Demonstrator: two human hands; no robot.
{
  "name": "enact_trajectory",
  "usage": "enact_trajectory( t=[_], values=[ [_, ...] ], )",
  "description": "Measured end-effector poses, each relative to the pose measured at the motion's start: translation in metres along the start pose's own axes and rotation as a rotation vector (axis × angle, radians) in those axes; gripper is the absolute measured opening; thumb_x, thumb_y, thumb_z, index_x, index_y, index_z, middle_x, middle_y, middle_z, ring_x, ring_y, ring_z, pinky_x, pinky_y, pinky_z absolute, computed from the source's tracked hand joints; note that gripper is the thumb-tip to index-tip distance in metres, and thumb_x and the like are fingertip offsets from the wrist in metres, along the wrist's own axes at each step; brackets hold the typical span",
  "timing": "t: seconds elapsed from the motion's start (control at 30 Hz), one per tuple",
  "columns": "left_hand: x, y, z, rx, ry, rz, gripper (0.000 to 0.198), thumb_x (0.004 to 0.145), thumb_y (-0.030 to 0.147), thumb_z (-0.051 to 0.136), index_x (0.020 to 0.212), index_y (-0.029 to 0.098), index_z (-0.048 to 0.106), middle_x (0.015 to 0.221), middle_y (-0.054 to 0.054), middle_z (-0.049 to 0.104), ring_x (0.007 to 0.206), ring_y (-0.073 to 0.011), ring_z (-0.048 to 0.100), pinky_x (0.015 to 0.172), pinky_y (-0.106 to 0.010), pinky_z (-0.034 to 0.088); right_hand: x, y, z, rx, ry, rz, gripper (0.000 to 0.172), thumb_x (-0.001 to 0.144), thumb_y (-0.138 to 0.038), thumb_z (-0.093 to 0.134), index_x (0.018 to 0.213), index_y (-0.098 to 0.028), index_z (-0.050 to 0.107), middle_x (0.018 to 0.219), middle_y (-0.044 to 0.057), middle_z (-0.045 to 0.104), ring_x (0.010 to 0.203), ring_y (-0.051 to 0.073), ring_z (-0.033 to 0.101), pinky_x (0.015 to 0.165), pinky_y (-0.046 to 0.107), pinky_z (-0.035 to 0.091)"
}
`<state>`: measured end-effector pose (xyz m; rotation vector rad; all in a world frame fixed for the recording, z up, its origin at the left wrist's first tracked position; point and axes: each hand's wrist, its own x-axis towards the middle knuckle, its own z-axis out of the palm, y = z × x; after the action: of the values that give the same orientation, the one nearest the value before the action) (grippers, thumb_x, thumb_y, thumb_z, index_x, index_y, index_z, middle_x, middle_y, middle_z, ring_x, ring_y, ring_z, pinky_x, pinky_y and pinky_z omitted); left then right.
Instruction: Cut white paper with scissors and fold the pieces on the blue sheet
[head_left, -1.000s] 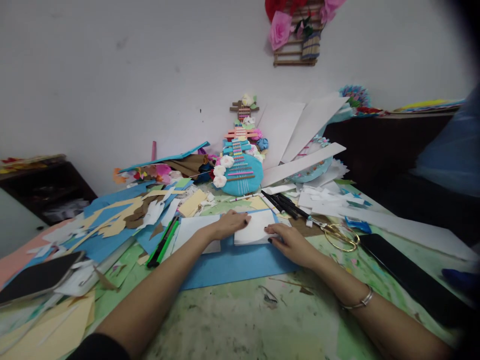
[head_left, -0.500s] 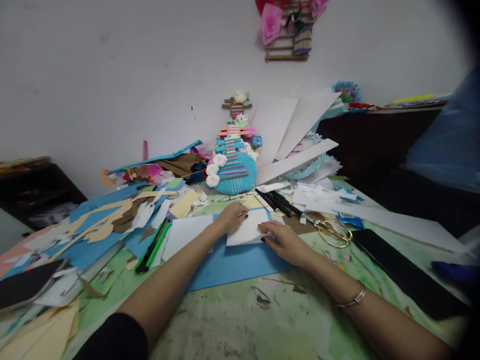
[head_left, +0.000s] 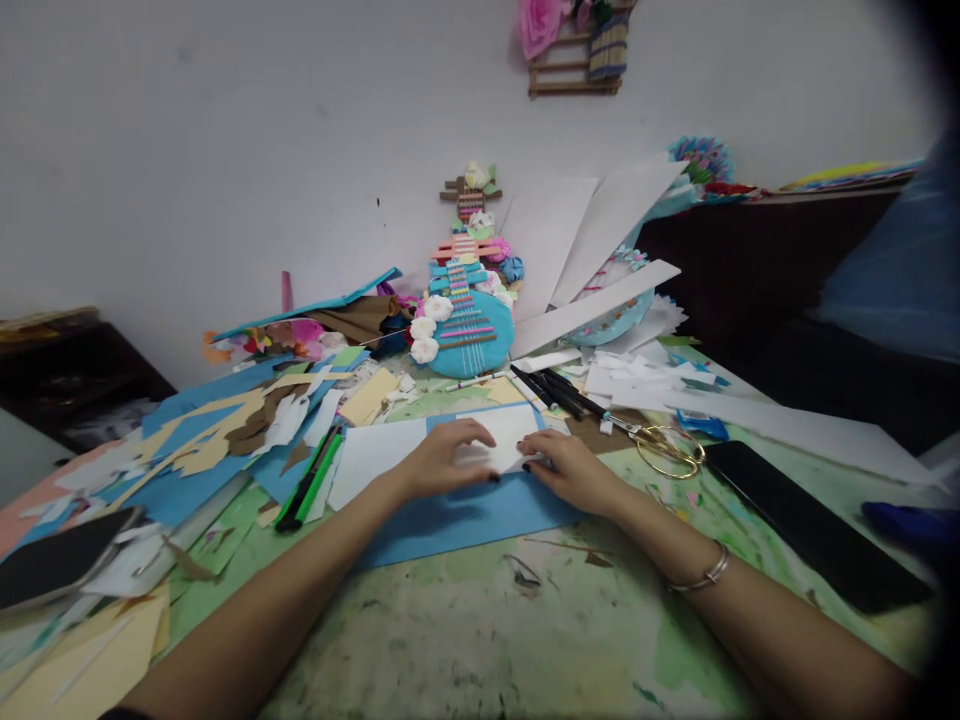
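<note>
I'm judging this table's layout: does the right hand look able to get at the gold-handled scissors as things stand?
Probably yes. The gold-handled scissors lie beyond the right hand, on its right, their loops uncovered. Nothing seems to block the way, though that hand is at the white paper.

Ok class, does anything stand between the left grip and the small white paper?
Nothing visible does: the open left grip is at the left of the small paper. The right grip is at its right edge; the pens lie farther off.
</note>
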<state>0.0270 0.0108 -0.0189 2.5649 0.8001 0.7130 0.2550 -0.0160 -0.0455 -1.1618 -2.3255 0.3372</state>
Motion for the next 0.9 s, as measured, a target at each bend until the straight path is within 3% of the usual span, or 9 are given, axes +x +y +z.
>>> enact_trajectory(
  t=[0.1,0.17,0.27,0.43,0.7,0.9],
  values=[
    [-0.019,0.008,0.003,0.061,-0.031,-0.03,0.027,0.071,0.032,0.067,0.092,0.016,0.062,0.097,-0.009,0.064,0.093,-0.0206,0.058,0.082,-0.032,0.046,0.0,0.001,0.001,-0.01,0.005,0.008,0.024,0.08,-0.011,0.052,0.1,-0.014,0.064,0.102,0.012,0.066,0.099,0.024,0.059,0.087,0.037,0.046],
    [-0.026,0.005,0.007,0.065,0.014,-0.073,0.012,0.075,0.022,0.06,0.085,0.016,0.062,0.092,-0.008,0.065,0.088,-0.0186,0.058,0.08,-0.031,0.046,0.0,0.002,0.001,-0.004,0.009,0.015,0.024,0.08,-0.012,0.053,0.101,-0.014,0.064,0.103,0.013,0.066,0.099,0.024,0.06,0.087,0.038,0.046],
    [-0.027,-0.003,0.01,-0.016,0.079,-0.115,0.009,0.077,0.016,0.055,0.078,0.016,0.063,0.086,-0.006,0.067,0.082,-0.0158,0.06,0.077,-0.028,0.046,0.0,0.005,0.0,0.01,0.021,0.031,0.023,0.08,-0.014,0.054,0.1,-0.014,0.066,0.105,0.012,0.067,0.1,0.024,0.06,0.089,0.037,0.046],
    [-0.027,-0.012,0.008,-0.13,0.1,-0.16,0.011,0.078,0.02,0.057,0.07,0.015,0.064,0.087,-0.005,0.068,0.08,-0.0149,0.062,0.074,-0.027,0.046,0.001,0.016,-0.003,-0.018,0.054,0.068,0.02,0.079,-0.021,0.057,0.096,-0.018,0.068,0.107,0.011,0.066,0.105,0.025,0.059,0.09,0.039,0.045],
    [-0.03,-0.02,0.013,-0.016,0.172,-0.239,0.014,0.076,0.026,0.06,0.067,0.016,0.061,0.093,-0.007,0.062,0.086,-0.0172,0.059,0.081,-0.031,0.046,0.002,0.03,-0.002,0.059,0.046,0.193,0.007,0.074,-0.023,0.064,0.07,-0.017,0.066,0.114,0.012,0.064,0.11,0.026,0.056,0.093,0.04,0.042],
    [-0.032,-0.027,0.009,-0.083,0.13,-0.254,0.016,0.075,0.03,0.061,0.066,0.016,0.061,0.096,-0.006,0.059,0.09,-0.0174,0.057,0.084,-0.031,0.046,0.003,0.032,-0.002,0.074,0.04,0.212,0.01,0.074,-0.025,0.064,0.068,-0.017,0.064,0.114,0.011,0.064,0.11,0.026,0.056,0.093,0.04,0.041]
  ],
)
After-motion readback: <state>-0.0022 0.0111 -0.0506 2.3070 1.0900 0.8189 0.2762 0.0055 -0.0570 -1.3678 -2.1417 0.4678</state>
